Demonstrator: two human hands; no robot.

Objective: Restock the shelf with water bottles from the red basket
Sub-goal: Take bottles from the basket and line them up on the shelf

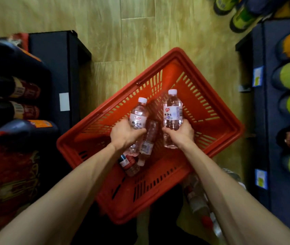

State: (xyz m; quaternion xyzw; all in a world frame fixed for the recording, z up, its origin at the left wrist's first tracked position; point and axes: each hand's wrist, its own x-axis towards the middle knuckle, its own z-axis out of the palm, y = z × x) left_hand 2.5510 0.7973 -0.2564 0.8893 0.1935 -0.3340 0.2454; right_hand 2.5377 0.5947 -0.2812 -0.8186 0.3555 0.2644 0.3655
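A red plastic basket point(211, 121) stands on the wooden floor below me. My left hand point(123, 135) grips a clear water bottle point(138, 114) with a white cap and white label, held over the basket. My right hand point(181, 133) grips a second, similar water bottle point(173, 110), its cap pointing away from me. Two more bottles lie on the basket floor: a clear one point(148, 140) between my hands and a red-labelled one point(129, 164) nearer to me.
A dark shelf unit point(57, 71) with dark bottles stands on the left. On the right, a dark shelf point(262, 121) carries green and orange bottles and blue price tags. Several bottles point(197, 200) lie by the basket's near right corner.
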